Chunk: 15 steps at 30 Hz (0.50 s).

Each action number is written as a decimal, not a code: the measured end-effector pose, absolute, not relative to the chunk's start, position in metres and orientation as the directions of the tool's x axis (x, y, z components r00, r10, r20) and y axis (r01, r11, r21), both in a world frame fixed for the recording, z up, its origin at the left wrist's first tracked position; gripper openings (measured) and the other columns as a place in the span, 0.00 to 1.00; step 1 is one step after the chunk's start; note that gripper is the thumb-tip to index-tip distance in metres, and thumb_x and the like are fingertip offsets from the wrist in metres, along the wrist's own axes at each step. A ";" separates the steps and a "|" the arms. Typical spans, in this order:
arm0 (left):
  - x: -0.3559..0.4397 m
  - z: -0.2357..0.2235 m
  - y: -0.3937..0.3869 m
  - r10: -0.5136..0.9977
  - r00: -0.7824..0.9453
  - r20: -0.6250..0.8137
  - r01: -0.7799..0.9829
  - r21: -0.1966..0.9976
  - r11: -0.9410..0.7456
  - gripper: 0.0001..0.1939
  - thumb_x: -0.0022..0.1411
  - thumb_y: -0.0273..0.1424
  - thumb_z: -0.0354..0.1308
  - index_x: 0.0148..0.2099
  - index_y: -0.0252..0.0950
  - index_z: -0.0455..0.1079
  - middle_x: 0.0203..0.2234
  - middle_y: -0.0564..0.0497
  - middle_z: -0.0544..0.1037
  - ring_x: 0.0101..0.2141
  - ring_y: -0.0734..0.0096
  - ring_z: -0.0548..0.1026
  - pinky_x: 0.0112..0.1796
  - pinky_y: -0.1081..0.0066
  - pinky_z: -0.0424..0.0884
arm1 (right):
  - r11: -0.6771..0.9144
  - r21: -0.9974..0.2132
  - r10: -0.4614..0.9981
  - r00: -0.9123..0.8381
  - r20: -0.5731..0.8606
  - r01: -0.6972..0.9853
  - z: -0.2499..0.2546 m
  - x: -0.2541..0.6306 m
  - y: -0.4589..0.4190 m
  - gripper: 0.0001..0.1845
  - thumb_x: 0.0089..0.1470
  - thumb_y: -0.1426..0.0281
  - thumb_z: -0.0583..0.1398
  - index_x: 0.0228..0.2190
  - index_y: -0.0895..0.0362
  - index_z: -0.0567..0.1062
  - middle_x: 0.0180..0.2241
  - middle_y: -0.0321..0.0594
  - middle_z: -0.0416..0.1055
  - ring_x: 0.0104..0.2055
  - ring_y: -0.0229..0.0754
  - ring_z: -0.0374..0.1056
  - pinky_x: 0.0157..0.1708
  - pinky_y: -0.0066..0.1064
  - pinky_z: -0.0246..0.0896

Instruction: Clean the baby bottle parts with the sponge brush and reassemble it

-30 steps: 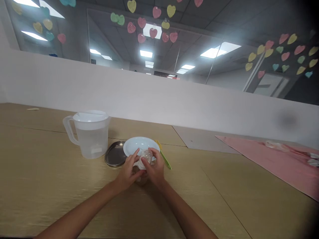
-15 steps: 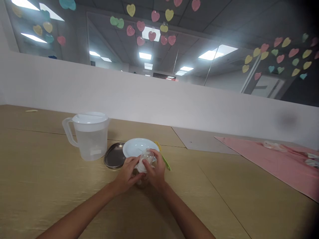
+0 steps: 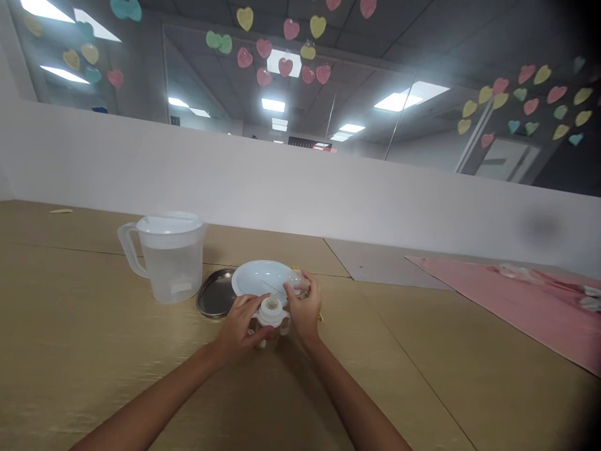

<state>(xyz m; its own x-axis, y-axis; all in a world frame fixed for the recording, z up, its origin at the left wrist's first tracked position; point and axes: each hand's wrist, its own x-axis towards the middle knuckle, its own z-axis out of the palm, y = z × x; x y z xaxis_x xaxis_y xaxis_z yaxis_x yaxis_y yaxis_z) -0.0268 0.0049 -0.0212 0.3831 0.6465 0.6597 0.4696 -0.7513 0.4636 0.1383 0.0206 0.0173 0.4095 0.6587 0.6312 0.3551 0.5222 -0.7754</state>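
A baby bottle (image 3: 272,314) with a white collar and two side handles stands upright in front of me, its teat uncovered. My left hand (image 3: 240,327) is closed around the bottle's left side, thumb across its front. To the right and a little above, my right hand (image 3: 306,308) pinches a clear domed bottle cap (image 3: 295,279), held apart from the teat. Just behind the bottle sits a white bowl (image 3: 256,275), overlapping a dark metal plate (image 3: 216,294). The lower body of the bottle is partly hidden by my left hand.
A translucent lidded pitcher (image 3: 173,260) stands at the back left. My right hand mostly covers a green and yellow utensil (image 3: 321,317). On the right lies a pink cloth (image 3: 507,300) with plastic wrapping on it. A white wall (image 3: 282,188) borders the table's far side.
My right hand has lifted the clear cap off the bottle and moved it right, so the teat shows. My left hand has stayed on the bottle.
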 end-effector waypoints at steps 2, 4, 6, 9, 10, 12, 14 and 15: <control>-0.027 -0.021 0.005 0.644 0.384 0.661 0.474 0.458 -0.752 0.30 0.60 0.46 0.51 0.59 0.35 0.60 0.47 0.40 0.71 0.47 0.55 0.66 0.49 0.57 0.62 | 0.544 -0.757 0.673 0.351 0.651 0.361 0.016 0.141 0.025 0.24 0.44 0.66 0.62 0.45 0.57 0.70 0.40 0.44 0.69 0.34 0.38 0.68 0.24 0.26 0.67; -0.027 -0.021 0.005 0.639 0.385 0.666 0.475 0.451 -0.756 0.29 0.60 0.45 0.51 0.59 0.36 0.60 0.46 0.41 0.71 0.47 0.56 0.66 0.49 0.58 0.63 | 0.582 -0.744 0.694 0.277 0.665 0.329 0.014 0.143 0.028 0.23 0.43 0.69 0.61 0.45 0.55 0.71 0.45 0.46 0.67 0.37 0.38 0.68 0.25 0.25 0.67; -0.027 -0.021 0.005 0.634 0.384 0.671 0.476 0.445 -0.759 0.29 0.60 0.45 0.52 0.59 0.36 0.60 0.46 0.42 0.71 0.46 0.57 0.67 0.48 0.59 0.63 | 0.619 -0.724 0.702 0.200 0.684 0.303 0.013 0.145 0.031 0.23 0.45 0.71 0.59 0.46 0.54 0.71 0.49 0.47 0.66 0.36 0.37 0.68 0.26 0.26 0.68; -0.027 -0.020 0.004 0.637 0.386 0.667 0.480 0.445 -0.756 0.29 0.60 0.45 0.51 0.59 0.35 0.60 0.46 0.41 0.71 0.46 0.57 0.67 0.48 0.59 0.63 | 0.644 -0.710 0.718 0.096 0.690 0.285 0.010 0.148 0.035 0.22 0.46 0.75 0.54 0.45 0.54 0.73 0.52 0.47 0.65 0.32 0.35 0.69 0.30 0.29 0.69; -0.027 -0.019 0.004 0.641 0.387 0.663 0.482 0.447 -0.754 0.29 0.60 0.45 0.51 0.59 0.35 0.60 0.46 0.41 0.71 0.47 0.56 0.67 0.48 0.58 0.63 | 0.649 -0.706 0.720 0.073 0.691 0.283 0.010 0.150 0.036 0.22 0.46 0.76 0.53 0.43 0.54 0.74 0.52 0.46 0.65 0.31 0.35 0.70 0.31 0.31 0.70; -0.027 -0.019 0.004 0.642 0.391 0.660 0.484 0.446 -0.753 0.29 0.60 0.46 0.51 0.59 0.35 0.60 0.46 0.41 0.71 0.46 0.56 0.67 0.48 0.58 0.63 | 0.655 -0.699 0.720 0.041 0.692 0.288 0.010 0.152 0.035 0.22 0.47 0.77 0.51 0.42 0.53 0.75 0.52 0.46 0.66 0.31 0.36 0.71 0.32 0.33 0.70; -0.027 -0.018 0.004 0.635 0.389 0.667 0.483 0.439 -0.757 0.29 0.60 0.45 0.51 0.59 0.35 0.60 0.45 0.41 0.72 0.46 0.57 0.67 0.48 0.58 0.63 | 0.655 -0.690 0.723 0.012 0.691 0.307 0.012 0.153 0.033 0.22 0.48 0.78 0.49 0.41 0.53 0.75 0.53 0.45 0.64 0.31 0.36 0.71 0.35 0.35 0.70; -0.027 -0.019 0.004 0.630 0.387 0.674 0.482 0.435 -0.761 0.29 0.60 0.45 0.52 0.59 0.35 0.61 0.45 0.41 0.72 0.46 0.57 0.67 0.48 0.59 0.63 | 0.652 -0.685 0.726 -0.008 0.688 0.325 0.014 0.153 0.031 0.23 0.48 0.78 0.48 0.41 0.53 0.76 0.54 0.45 0.63 0.32 0.36 0.71 0.36 0.35 0.70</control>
